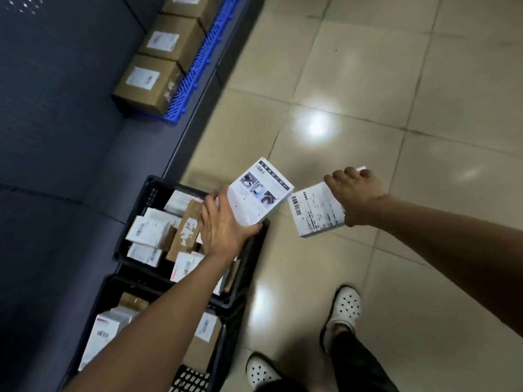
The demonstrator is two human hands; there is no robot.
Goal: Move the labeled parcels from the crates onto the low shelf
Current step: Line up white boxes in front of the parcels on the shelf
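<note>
The printed box [261,190] is white, with photos and text on its upturned face (print too blurred to read). It is held slantwise, one corner pointing away, over the right rim of the farther crate [150,190]. The left hand [223,226] clasps its near edge between thumb and curled fingers. Just beside it, over the tiles, the labelled parcel [315,215] lies lengthwise across the view, barcode end leftward. The right hand [356,193] grips it from above, fingers hooked over its far edge. Brown cartons [152,80] sit on the low shelf [141,157].
</note>
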